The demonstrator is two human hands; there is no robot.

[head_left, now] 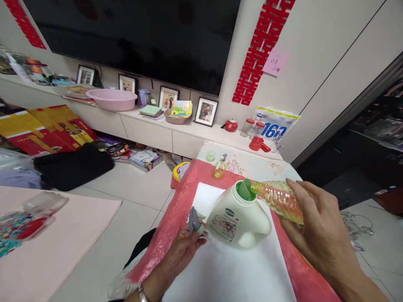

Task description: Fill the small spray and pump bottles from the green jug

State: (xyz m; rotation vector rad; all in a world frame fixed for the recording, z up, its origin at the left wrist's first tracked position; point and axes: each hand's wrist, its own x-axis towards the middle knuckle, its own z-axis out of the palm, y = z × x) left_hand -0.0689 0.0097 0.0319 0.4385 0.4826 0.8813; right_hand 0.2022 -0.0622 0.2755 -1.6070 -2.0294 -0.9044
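A large pale detergent jug (233, 222) stands upright on a white sheet (239, 272), with a green pouring spout (244, 189) in its uncapped mouth. My right hand (317, 218) is wrapped round a ribbed clear plastic bottle (277, 197) of yellow-green tint. This bottle lies almost level, its neck at the green spout; whether liquid flows cannot be made out. Just left of the jug, my left hand (185, 247) pinches a grey cap (194, 219) with a paler part under it. A small spray bottle (218, 170) with amber liquid stands behind the jug.
A red cloth (189, 184) covers the table beneath the sheet. Behind are a small pale green cap (210, 156), red-lidded jars (247, 127) and a red tape roll (256, 143). At left, a pink-covered table (85, 226) bears a box of colourful small pieces.
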